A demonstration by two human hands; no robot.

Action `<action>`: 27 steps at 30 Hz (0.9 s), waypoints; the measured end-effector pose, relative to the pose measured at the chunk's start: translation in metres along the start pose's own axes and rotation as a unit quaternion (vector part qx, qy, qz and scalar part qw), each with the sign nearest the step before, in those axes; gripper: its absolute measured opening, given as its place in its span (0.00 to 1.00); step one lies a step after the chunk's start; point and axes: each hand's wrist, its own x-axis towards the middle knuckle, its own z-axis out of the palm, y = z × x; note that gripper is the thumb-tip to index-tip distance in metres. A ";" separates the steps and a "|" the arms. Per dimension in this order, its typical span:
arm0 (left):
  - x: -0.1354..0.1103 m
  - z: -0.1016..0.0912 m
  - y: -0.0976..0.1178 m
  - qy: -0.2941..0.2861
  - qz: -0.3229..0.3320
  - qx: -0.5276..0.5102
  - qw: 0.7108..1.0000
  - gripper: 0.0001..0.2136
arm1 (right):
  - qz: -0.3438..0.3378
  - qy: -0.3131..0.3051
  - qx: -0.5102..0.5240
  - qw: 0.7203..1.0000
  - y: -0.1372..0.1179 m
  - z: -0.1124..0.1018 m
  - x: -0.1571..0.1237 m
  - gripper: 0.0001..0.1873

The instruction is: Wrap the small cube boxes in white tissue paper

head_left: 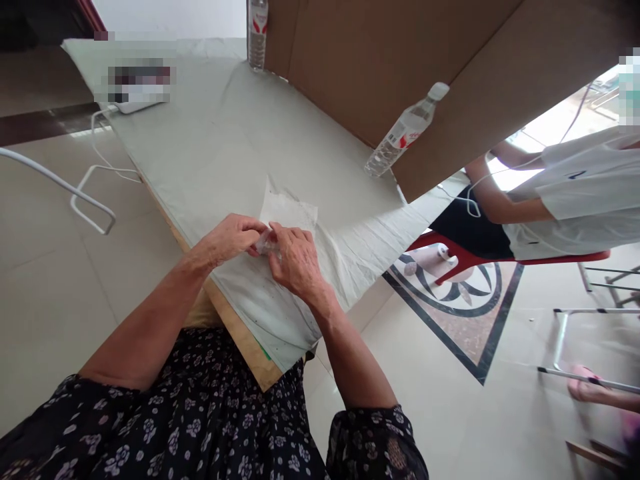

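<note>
My left hand (231,239) and my right hand (296,258) meet near the front edge of a table covered with a pale cloth (210,140). Both hands have their fingers pinched together on a small clear crinkly item (267,241) between them; I cannot make out what it is. Just behind the hands a white paper sheet (290,210) lies on the cloth, one corner sticking up.
Two plastic water bottles stand on the table, one (257,33) at the back and one (403,132) by a big cardboard panel (400,73). A white device (133,103) with a cable sits far left. Another person's arm (505,207) shows at right above a red chair (560,258).
</note>
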 end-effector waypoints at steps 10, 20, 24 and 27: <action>-0.004 0.006 -0.001 0.000 0.095 0.219 0.971 0.14 | 0.005 0.036 0.014 0.999 0.007 0.010 -0.002 0.29; -0.005 0.024 -0.013 0.087 0.213 0.401 0.887 0.08 | 0.156 0.190 0.081 0.966 0.039 -0.010 -0.040 0.19; -0.003 0.024 -0.014 0.077 0.217 0.403 0.886 0.11 | 0.330 0.120 0.186 0.918 0.061 -0.011 -0.059 0.32; -0.003 0.024 -0.014 0.075 0.218 0.413 0.881 0.10 | 0.345 0.091 0.222 0.907 0.061 -0.004 -0.051 0.41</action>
